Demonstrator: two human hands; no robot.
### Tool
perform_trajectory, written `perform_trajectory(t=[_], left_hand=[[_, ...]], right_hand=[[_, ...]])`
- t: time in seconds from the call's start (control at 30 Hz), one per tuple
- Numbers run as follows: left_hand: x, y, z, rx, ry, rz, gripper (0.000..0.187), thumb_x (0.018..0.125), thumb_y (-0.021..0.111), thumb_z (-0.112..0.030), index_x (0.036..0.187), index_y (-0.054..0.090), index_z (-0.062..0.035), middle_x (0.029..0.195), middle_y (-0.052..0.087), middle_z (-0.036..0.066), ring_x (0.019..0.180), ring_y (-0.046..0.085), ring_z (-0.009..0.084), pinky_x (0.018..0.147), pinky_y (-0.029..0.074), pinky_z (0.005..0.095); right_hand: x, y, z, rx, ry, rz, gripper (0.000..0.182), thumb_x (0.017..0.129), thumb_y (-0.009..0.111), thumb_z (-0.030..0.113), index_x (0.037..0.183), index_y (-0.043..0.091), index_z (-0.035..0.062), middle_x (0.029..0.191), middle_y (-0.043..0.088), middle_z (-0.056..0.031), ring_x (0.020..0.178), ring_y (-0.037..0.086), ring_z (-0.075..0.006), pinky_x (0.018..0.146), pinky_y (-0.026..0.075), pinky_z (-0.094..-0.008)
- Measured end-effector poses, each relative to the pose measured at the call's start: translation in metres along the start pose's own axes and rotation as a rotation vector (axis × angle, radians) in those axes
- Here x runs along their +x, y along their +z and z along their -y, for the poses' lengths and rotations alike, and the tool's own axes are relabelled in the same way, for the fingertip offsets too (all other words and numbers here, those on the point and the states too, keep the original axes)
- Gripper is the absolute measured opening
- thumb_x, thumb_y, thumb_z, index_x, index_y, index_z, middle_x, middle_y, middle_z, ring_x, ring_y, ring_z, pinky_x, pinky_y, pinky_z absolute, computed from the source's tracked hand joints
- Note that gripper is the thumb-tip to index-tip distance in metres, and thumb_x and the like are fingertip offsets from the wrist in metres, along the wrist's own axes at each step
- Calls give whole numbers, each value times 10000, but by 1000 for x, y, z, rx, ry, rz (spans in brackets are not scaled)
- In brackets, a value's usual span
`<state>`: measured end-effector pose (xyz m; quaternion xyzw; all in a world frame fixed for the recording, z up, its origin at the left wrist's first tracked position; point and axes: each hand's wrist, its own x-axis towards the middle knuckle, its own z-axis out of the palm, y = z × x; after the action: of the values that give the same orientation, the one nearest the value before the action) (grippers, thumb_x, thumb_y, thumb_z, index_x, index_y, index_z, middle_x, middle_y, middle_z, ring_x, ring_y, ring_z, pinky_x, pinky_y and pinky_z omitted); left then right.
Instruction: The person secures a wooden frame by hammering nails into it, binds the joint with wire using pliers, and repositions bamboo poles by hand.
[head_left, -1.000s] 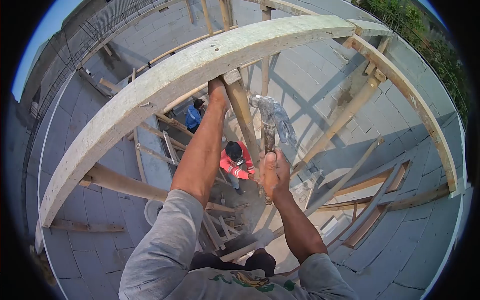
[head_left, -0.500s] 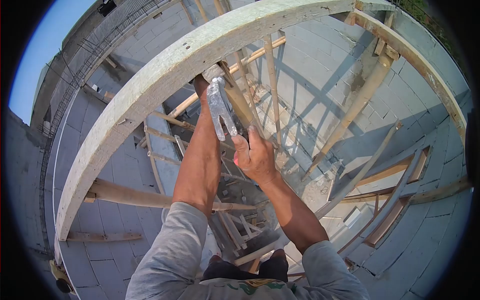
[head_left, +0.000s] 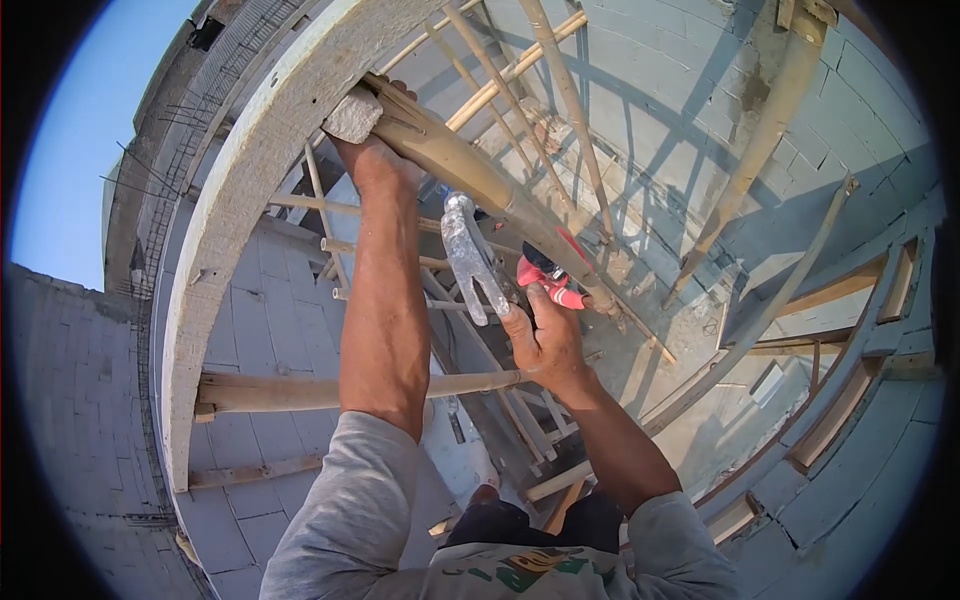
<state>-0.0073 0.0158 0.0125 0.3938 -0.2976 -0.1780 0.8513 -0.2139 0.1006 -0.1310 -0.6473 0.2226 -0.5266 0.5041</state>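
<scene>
A claw hammer (head_left: 468, 250) with a pale, paint-spattered head is in my right hand (head_left: 548, 345), its fingers closed round the handle. My left hand (head_left: 383, 165) reaches up to the top of a thick bamboo pole (head_left: 450, 155), just under the curved wooden beam (head_left: 225, 225). Its fingertips show on the pole's far side, so it is wrapped round the pole; the pole hides much of it. A rough whitish block (head_left: 353, 116) sits between the beam and my left hand, against the pole's top. The hammer head hangs beside the pole, apart from the block.
Another bamboo prop (head_left: 750, 170) leans at the right, and a horizontal bamboo pole (head_left: 290, 392) crosses below my left arm. Grey block walls (head_left: 860, 130) surround a deep drop. Beyond my right hand is a red and black thing (head_left: 550, 272) I cannot make out.
My view has shifted, so the beam appears farther left and the pole shows more. The hammer has moved down, away from the beam and my left hand. The red and black thing shows more.
</scene>
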Motion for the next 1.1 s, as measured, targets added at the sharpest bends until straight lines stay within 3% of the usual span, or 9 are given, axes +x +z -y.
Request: perform_trajectory(t=[0.17,0.23,0.3,0.43,0.5,0.53,0.7,0.87,1.1], left_hand=[[-1,2,-1,104,97,63,332,905,466,-390,976,575,-84,843,626,105,800,601,251,761,513,407],[1,4,-1,71,90,19,338,910,448,-390,969,572,-81,842,627,103,799,600,256,783,509,409],[1,6,0,123,123,19,349,912,446,-396,968,573,-76,848,629,108,804,601,258,789,506,410],[3,-1,1,125,129,84,344,918,450,-376,1004,566,-64,870,633,131,821,605,272,794,505,418],[0,3,4,88,121,30,346,922,461,-373,1039,554,-61,897,634,145,841,610,286,807,503,423],[0,2,4,70,119,-3,349,924,467,-371,1057,548,-59,911,635,152,851,612,292,813,502,426],[-21,-21,-1,64,-29,-42,594,939,402,-557,1226,498,-46,1039,634,128,982,594,236,905,401,348],[-88,-132,2,317,-403,-148,613,939,411,-557,1164,560,-7,1033,652,87,908,612,157,801,412,281],[-308,-355,-34,486,-959,-455,494,931,463,-482,1051,623,-30,887,680,48,733,624,116,634,421,282]], right_hand=[[-134,-29,-90,-79,565,-45,439,929,536,387,834,524,-41,582,522,-171,512,580,-316,467,394,-375],[-195,-54,-122,-219,883,7,389,935,533,351,805,545,-15,588,494,-64,525,486,-150,504,416,-329],[-221,-84,-119,-126,1334,15,401,921,538,351,773,534,-22,524,464,-73,419,489,-196,420,410,-363],[-292,-142,-129,-417,1539,172,425,892,566,365,723,543,-24,519,497,-96,388,518,-207,369,425,-366],[-413,-189,-208,-554,1455,282,424,889,564,353,703,561,-28,542,530,-113,405,541,-204,366,434,-353],[-338,-186,-133,-496,1653,250,431,882,569,346,670,555,-29,545,536,-115,406,542,-209,364,438,-355],[-336,-228,-98,-729,1726,424,462,879,550,367,703,628,-53,589,612,-148,469,611,-259,430,489,-369],[-321,-230,-85,-900,1738,504,480,881,513,391,720,628,-46,576,603,-120,468,606,-238,466,510,-374],[-280,-169,-72,-944,1581,712,475,869,528,412,733,611,-36,586,587,-113,457,586,-226,440,495,-361]])
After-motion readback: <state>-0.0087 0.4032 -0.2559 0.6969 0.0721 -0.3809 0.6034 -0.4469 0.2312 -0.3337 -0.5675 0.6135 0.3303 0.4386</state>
